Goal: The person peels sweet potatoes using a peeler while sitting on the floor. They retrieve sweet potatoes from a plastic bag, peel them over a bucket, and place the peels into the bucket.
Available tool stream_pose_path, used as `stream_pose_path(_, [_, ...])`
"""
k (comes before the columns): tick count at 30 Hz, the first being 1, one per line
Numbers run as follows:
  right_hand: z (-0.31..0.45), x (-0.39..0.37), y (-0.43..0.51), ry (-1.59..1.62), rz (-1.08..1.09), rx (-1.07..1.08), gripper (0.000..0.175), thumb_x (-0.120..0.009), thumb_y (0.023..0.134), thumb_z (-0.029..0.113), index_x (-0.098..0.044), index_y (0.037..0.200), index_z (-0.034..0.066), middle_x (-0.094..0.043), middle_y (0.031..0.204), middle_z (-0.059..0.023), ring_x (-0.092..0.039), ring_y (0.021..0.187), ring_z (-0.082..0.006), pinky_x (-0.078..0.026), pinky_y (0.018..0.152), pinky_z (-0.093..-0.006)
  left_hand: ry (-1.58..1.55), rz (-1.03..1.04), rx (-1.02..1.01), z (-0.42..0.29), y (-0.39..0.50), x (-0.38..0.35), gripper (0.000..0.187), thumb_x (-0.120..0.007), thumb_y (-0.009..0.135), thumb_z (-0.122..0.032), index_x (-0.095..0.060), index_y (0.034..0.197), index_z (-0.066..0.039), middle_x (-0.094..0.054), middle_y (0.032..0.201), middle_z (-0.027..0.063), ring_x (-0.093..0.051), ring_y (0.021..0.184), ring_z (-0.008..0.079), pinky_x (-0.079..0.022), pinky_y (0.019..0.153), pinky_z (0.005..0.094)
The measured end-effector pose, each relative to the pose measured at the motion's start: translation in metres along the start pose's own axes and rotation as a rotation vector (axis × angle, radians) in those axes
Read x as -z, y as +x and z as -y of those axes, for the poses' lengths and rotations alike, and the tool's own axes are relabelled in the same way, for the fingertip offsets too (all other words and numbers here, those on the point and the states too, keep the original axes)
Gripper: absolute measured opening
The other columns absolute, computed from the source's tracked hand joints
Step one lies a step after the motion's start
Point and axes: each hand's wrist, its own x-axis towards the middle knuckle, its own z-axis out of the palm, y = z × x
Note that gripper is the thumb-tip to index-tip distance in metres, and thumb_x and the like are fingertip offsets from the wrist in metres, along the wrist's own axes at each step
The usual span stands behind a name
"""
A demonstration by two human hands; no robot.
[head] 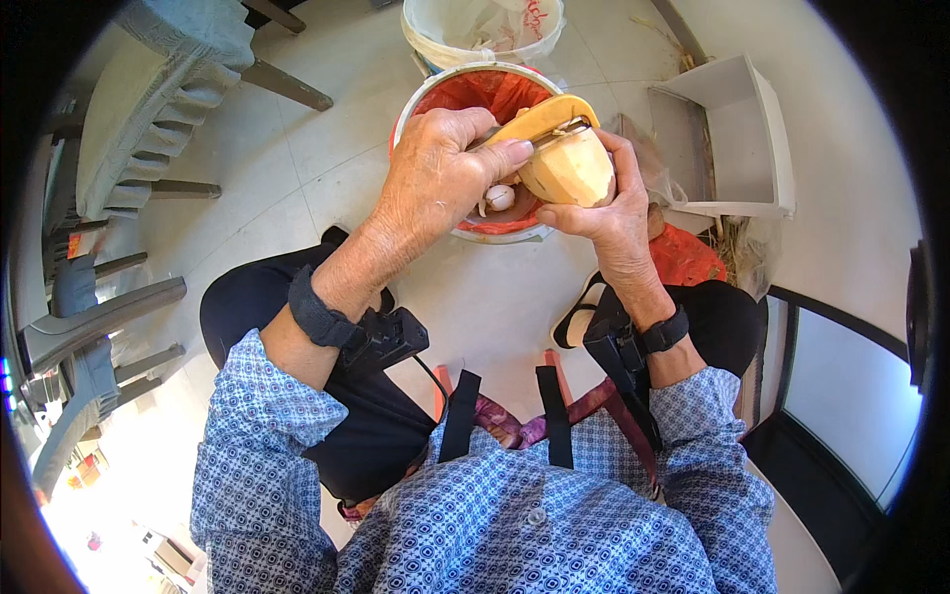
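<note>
My left hand point(438, 171) grips a yellow-handled peeler point(548, 116), its blade lying against the upper side of a pale yellow tuber point(571, 174). Flat peeled facets cover most of the tuber's visible surface, with a few darker patches near its lower end. My right hand point(622, 215) holds the tuber from the right, thumb below and fingers mostly hidden behind it. Both hands are over a round white bin point(505, 239) lined with a red plastic bag point(475, 89). Inside the bin lies a white round scrap point(500, 197), perhaps eggshell, partly hidden by my hands.
Beyond the bin stands a white bucket point(438, 56) with a clear bag in it. A white open box point(749, 137) is at the right, above a red plastic bag point(686, 252). Cloth-covered chairs point(148, 119) line the left. My knees flank the bin's near side.
</note>
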Motion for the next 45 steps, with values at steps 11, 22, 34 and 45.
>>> stream_pose_path(11, [0.006, -0.002, -0.007, 0.002, 0.004, 0.051, 0.084, -0.087, 0.056, 0.010, -0.047, 0.130, 0.0049, -0.057, 0.121, -0.0085, -0.058, 0.114, -0.0186, -0.048, 0.100, -0.0321, 0.027, -0.048, 0.046, 0.012, 0.002, -0.001, 0.031, -0.071, 0.085, -0.025, -0.064, 0.075, 0.004, -0.062, 0.061, 0.0145, -0.058, 0.055, 0.0218, -0.047, 0.055, 0.0367])
stream_pose_path(22, [0.005, 0.000, -0.007, -0.010, -0.022, -0.001, 0.084, -0.085, 0.054, 0.007, -0.049, 0.129, 0.0053, -0.058, 0.120, -0.0071, -0.058, 0.112, -0.0181, -0.046, 0.101, -0.0317, 0.258, -0.143, -0.103, 0.025, 0.006, -0.007, 0.031, -0.069, 0.085, -0.029, -0.065, 0.077, 0.001, -0.065, 0.067, 0.0193, -0.064, 0.066, 0.0361, -0.049, 0.062, 0.0453])
stream_pose_path(34, [0.006, 0.012, -0.014, 0.086, -0.005, 0.014, 0.084, -0.085, 0.060, 0.009, -0.042, 0.132, 0.0031, -0.059, 0.122, -0.0108, -0.063, 0.107, -0.0198, -0.055, 0.085, -0.0307, 0.505, -0.219, 0.037, 0.041, 0.011, -0.006, 0.033, -0.066, 0.087, -0.031, -0.065, 0.079, 0.001, -0.065, 0.068, 0.0208, -0.064, 0.068, 0.0377, -0.049, 0.063, 0.0467])
stream_pose_path(45, [-0.005, 0.011, -0.005, 0.561, 0.090, -0.417, 0.068, -0.074, 0.076, 0.023, -0.045, 0.135, 0.0067, -0.061, 0.114, -0.0088, -0.065, 0.090, -0.0199, -0.049, 0.055, -0.0277, 0.206, -0.190, 0.000, 0.027, 0.008, 0.003, 0.034, -0.068, 0.086, -0.028, -0.064, 0.075, 0.004, -0.062, 0.061, 0.0176, -0.062, 0.058, 0.0294, -0.047, 0.057, 0.0401])
